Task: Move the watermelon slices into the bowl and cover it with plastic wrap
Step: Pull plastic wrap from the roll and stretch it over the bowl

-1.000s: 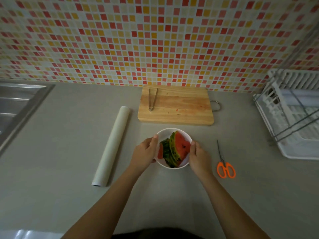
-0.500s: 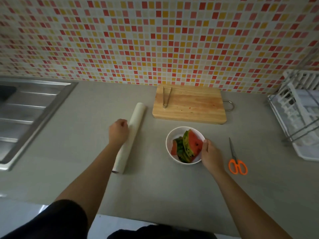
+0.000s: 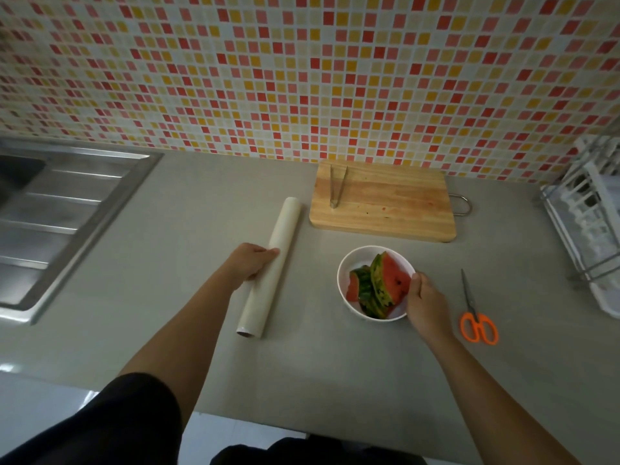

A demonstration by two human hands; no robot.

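A white bowl (image 3: 349,263) stands on the grey counter and holds several watermelon slices (image 3: 380,285) with red flesh and green rind. My right hand (image 3: 426,305) grips the bowl's right rim, thumb on the edge. A long pale roll of plastic wrap (image 3: 268,270) lies on the counter left of the bowl, pointing away from me. My left hand (image 3: 250,263) grips the roll at its middle from the left side, fingers curled over it.
A wooden cutting board (image 3: 396,203) with metal tongs (image 3: 336,185) on it lies behind the bowl by the tiled wall. Orange-handled scissors (image 3: 474,313) lie right of the bowl. A dish rack (image 3: 590,223) stands far right, a steel sink (image 3: 60,216) far left.
My left hand left the bowl, moved left and took hold of the plastic wrap roll. My right hand stays on the bowl's rim.
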